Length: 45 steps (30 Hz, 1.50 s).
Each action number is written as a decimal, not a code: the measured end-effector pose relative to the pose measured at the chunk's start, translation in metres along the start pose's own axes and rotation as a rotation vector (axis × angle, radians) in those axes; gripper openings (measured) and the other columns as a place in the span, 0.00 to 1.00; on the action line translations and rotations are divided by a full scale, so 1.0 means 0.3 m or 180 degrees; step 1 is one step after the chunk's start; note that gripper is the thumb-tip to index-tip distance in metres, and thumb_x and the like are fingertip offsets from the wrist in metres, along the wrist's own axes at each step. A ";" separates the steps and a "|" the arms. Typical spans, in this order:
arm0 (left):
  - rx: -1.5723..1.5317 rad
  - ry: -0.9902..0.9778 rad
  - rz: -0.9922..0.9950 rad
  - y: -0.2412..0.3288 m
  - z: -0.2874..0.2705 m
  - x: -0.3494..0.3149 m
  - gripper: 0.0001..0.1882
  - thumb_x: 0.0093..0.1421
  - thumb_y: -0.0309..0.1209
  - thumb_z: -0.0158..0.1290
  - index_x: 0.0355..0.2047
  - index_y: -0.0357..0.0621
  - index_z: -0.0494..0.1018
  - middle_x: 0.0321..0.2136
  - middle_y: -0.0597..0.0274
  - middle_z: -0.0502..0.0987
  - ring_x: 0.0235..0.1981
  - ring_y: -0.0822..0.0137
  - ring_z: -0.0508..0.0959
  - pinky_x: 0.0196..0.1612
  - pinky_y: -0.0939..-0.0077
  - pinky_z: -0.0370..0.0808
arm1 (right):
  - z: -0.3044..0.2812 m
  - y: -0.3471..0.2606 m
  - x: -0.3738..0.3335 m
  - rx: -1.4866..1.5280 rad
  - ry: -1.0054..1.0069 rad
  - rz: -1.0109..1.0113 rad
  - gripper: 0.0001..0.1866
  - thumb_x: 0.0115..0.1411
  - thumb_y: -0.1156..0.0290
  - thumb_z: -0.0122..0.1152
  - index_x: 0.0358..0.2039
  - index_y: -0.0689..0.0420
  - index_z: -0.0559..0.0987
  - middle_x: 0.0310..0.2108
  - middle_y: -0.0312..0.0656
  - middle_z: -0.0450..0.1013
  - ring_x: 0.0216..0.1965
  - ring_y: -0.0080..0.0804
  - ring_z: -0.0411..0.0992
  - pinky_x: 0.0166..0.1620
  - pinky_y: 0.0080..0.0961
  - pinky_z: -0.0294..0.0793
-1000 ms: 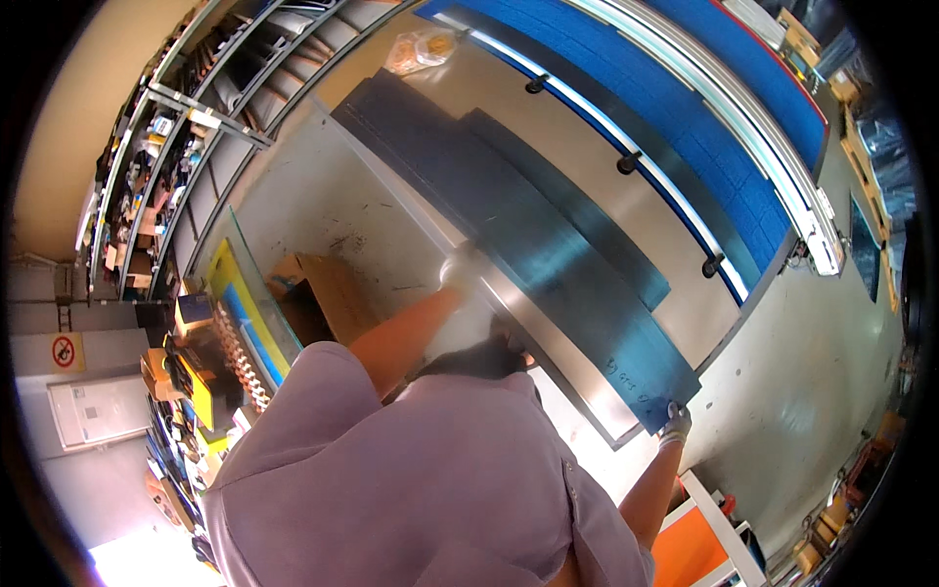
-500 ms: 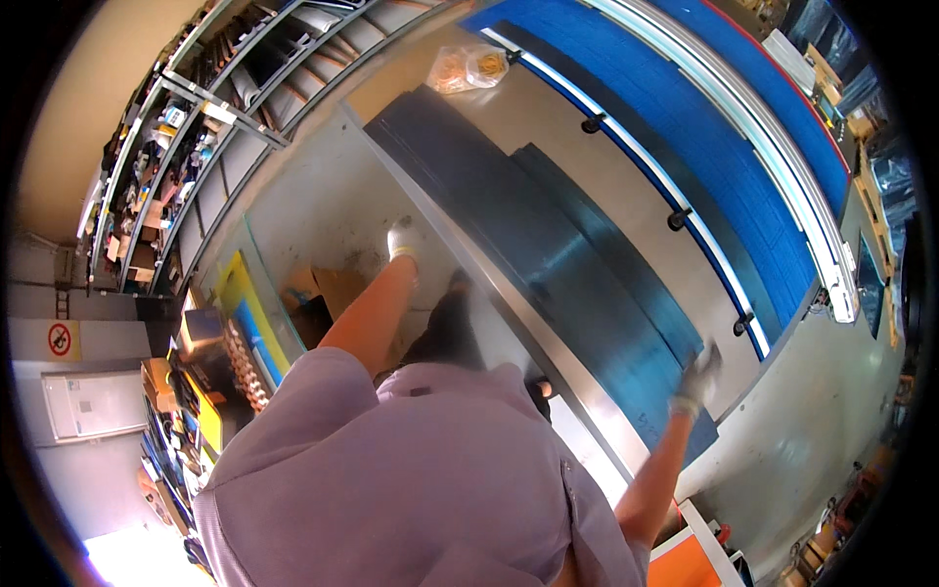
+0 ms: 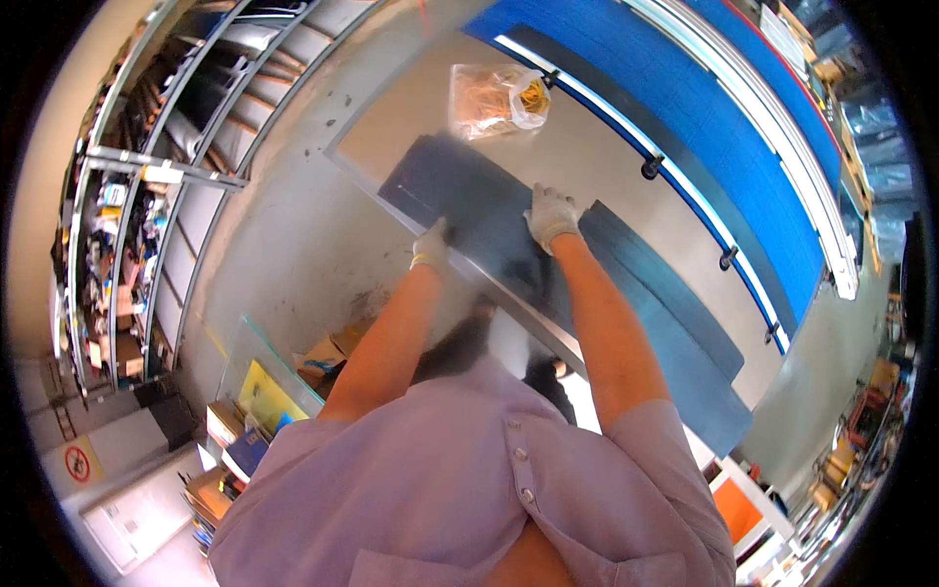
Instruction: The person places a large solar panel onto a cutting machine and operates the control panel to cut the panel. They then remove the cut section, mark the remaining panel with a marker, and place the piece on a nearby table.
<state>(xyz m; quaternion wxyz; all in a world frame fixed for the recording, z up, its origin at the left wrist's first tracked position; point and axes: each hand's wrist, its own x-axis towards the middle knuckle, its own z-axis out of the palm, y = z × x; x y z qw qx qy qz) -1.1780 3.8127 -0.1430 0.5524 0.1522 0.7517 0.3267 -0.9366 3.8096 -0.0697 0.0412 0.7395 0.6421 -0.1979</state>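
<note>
Long dark flat sheets (image 3: 489, 210) lie stacked and offset on a pale table (image 3: 597, 132) in front of me. My right hand (image 3: 553, 217), in a white work glove, lies on the upper face of the stack with its fingers spread. At the near edge of the same sheets is my left hand (image 3: 431, 245), gloved too. Its fingers are blurred against the dark edge, so their grip is not plain. A narrower dark sheet (image 3: 675, 303) shows along the far side of the stack, to the right of my right hand.
A clear plastic bag (image 3: 489, 103) with yellowish contents lies past the sheets. Beyond runs a pale rail with black knobs (image 3: 651, 167), before a blue machine (image 3: 704, 127). Metal shelving (image 3: 127, 254) full of goods stands left. A glass pane (image 3: 279, 357) and boxes are near my left arm.
My right hand has moved from the sheets' right end leftward to their middle. My left hand has come from beside the table to the near edge. The view has shifted.
</note>
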 end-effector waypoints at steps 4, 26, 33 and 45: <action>0.0057 -0.0382 -0.0467 0.122 0.022 -0.113 0.23 0.61 0.46 0.55 0.46 0.37 0.74 0.35 0.57 0.76 0.33 0.63 0.73 0.35 0.72 0.70 | 0.060 -0.061 -0.046 0.0171 -0.0132 -0.0026 0.26 0.58 0.65 0.55 0.56 0.59 0.67 0.52 0.51 0.70 0.54 0.47 0.69 0.58 0.43 0.65; 0.4421 -0.5075 0.5310 -0.824 1.381 -1.415 0.19 0.58 0.39 0.55 0.49 0.48 0.75 0.45 0.54 0.77 0.48 0.52 0.76 0.51 0.61 0.73 | 0.726 0.851 -1.374 0.4315 0.4870 0.4772 0.28 0.59 0.69 0.54 0.58 0.71 0.66 0.37 0.44 0.74 0.35 0.26 0.72 0.37 0.21 0.70; 0.6149 -0.3892 0.5403 -1.207 1.498 -1.616 0.20 0.58 0.42 0.51 0.45 0.43 0.75 0.46 0.46 0.76 0.50 0.51 0.76 0.48 0.58 0.76 | 0.421 0.889 -1.425 0.5159 0.4160 0.5208 0.31 0.61 0.63 0.55 0.60 0.69 0.64 0.54 0.50 0.71 0.54 0.35 0.69 0.54 0.26 0.66; 0.3298 -0.2001 0.3865 -0.250 1.039 -0.717 0.19 0.66 0.38 0.51 0.51 0.37 0.74 0.50 0.53 0.77 0.50 0.60 0.76 0.54 0.68 0.70 | 0.799 1.663 -2.017 0.1635 0.3163 0.4694 0.21 0.62 0.68 0.56 0.56 0.54 0.70 0.50 0.46 0.73 0.44 0.39 0.74 0.49 0.30 0.73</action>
